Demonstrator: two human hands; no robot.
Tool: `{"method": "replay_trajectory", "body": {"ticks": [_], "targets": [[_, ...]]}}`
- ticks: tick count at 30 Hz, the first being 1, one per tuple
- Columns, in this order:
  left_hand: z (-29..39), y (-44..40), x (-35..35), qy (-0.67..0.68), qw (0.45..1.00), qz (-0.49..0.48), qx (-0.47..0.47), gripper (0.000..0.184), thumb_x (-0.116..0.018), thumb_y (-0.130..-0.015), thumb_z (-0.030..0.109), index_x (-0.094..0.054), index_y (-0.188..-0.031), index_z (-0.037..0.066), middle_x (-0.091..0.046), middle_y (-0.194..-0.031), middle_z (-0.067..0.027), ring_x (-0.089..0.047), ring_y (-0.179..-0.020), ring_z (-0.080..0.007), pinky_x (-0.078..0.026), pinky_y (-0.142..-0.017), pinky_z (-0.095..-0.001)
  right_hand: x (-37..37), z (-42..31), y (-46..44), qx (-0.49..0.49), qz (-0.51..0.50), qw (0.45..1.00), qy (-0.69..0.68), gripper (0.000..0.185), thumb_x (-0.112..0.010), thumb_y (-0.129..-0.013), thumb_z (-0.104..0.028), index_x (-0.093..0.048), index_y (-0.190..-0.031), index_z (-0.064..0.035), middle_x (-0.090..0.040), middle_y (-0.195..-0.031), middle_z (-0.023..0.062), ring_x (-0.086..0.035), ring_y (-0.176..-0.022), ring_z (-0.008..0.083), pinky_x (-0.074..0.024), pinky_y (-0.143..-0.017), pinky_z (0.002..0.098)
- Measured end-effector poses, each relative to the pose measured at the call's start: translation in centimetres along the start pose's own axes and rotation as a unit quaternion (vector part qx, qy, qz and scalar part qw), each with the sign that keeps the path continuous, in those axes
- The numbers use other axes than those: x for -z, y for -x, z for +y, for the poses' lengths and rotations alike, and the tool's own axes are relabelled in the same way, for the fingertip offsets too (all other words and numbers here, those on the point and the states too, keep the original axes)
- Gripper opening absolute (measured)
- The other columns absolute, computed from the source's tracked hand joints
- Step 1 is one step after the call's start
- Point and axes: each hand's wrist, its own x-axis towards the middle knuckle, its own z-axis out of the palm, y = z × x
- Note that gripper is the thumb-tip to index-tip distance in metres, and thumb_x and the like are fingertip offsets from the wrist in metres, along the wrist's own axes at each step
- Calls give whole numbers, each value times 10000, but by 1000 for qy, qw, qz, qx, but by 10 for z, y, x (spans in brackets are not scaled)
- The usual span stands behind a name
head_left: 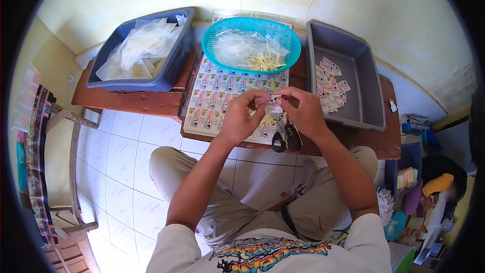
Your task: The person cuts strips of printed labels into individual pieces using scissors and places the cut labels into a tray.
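Between my two hands is a small printed packet (273,105), pinched at both sides. My left hand (243,117) grips its left edge with thumb and finger, and my right hand (306,111) has its right edge. Below them lies a pair of black-handled scissors (286,137), handles toward me at the table's front edge. Beneath the hands spreads a stack of printed label sheets (206,97). Just beyond, a turquoise basket (206,45) holds clear plastic bags (235,45) and a heap of pale yellow strips (267,62).
A blue-grey tub (172,73) full of translucent plastic bags stands at the left. At the right, a grey tub (356,114) holds a pile of printed packets (331,87). Both rest on a reddish-brown wooden table (389,139). Another person (438,184) is at the far right.
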Motion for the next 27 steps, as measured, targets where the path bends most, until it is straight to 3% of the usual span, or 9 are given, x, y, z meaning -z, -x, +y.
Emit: {"method": "replay_trajectory", "body": {"ticks": [4, 9, 11, 13, 19, 27], "targets": [[-2, 1, 1, 35, 995, 58, 67, 285, -697, -939, -47, -565, -1190, -11, -732, -1022, -105, -718, -944, -132, -571, -823, -293, -3, -4, -1, -58, -13, 997, -56, 208, -727, -953, -91, -742, -1137, 6, -782, -910, 128, -765, -754, 158, -599, -621, 293], [-2, 0, 3, 104, 987, 90, 80, 258, -709, -955, -25, -567, -1168, 6, -730, -1034, -84, -720, -931, -121, -573, -803, -279, -7, 1, -3, -103, -5, 980, -170, 192, -725, -965, -104, -691, -1082, 44, -778, -906, 123, -768, -776, 147, -616, -588, 275], [-1, 0, 4, 111, 987, 86, 82, 241, -709, -958, -22, -582, -1160, 10, -734, -1034, -80, -719, -929, -117, -572, -801, -276, -9, 3, -3, -99, -10, 982, -161, 178, -723, -963, -99, -693, -1070, 40, -778, -906, 119, -766, -774, 142, -614, -590, 274], [1, -1, 6, 68, 991, 87, 69, 195, -703, -941, -34, -647, -1122, 10, -761, -934, -94, -729, -811, -128, -570, -701, -292, -9, 5, -3, -96, -15, 984, -152, 165, -720, -961, -93, -695, -1058, 37, -778, -905, 115, -764, -773, 137, -612, -591, 274], [-5, -4, 3, 68, 994, 86, 30, 217, -721, -939, -17, -672, -1147, 17, -766, -960, -91, -717, -834, -116, -566, -717, -285, -10, 7, -2, -40, -37, 994, -99, 149, -722, -957, -80, -702, -1050, 35, -779, -914, 108, -750, -769, 109, -608, -630, 269], [2, -9, -7, 114, 986, 109, 55, 369, -774, -926, 9, -614, -1258, 31, -732, -963, -94, -696, -822, -108, -554, -712, -268, -9, 5, -3, -74, -13, 965, -251, 150, -685, -988, -23, -654, -1108, 61, -757, -918, 137, -748, -780, 149, -619, -668, 277]]}}
